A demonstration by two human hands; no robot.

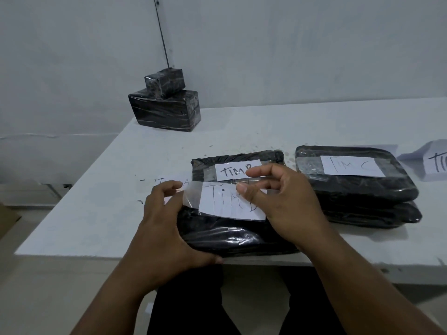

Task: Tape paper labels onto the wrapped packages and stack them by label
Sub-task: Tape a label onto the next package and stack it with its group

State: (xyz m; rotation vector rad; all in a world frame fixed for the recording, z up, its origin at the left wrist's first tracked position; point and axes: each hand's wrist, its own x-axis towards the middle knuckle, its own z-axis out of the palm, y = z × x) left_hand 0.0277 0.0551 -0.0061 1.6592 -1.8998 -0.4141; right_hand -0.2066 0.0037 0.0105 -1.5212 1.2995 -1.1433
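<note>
Left hand (167, 213) grips the near package (229, 235) at its 9 o'clock edge, thumb along the near side, fingertips curled onto the loose end of the clear tape (191, 194). Right hand (273, 201) hovers over the 3 o'clock end of the paper label (229, 201), thumb and forefinger pinching the tape strip there, other fingers loosely curled above. Both forearms come in from 6 o'clock, wrists raised, elbows out of frame.

Label reads roughly "TIM B" or "TIM D"; last letter is partly covered, cannot tell which. It sits slightly skewed on the package top, tape over it, left end of the tape lifted and not yet stuck down.

Risks, as I judge them: the lifted tape end could fold onto itself or catch the left fingers, cause being slack in the strip. Pressing down one end first could trap a wrinkle or fix the label crooked. The slick black wrap may let the package slide off the table (96, 213) edge at 6 o'clock, where it already overhangs a little.

Outward: at 12 o'clock, touching or just behind, a labelled package (237, 165) marked "TIM B". At 2 o'clock, a two-high stack (358, 187) labelled "TIM C". Loose paper (433, 160) at 3 o'clock, far edge. Another slip (174, 182) at 10 o'clock. Two unlabelled wrapped blocks (167, 105) stacked at 11 o'clock, well apart.
</note>
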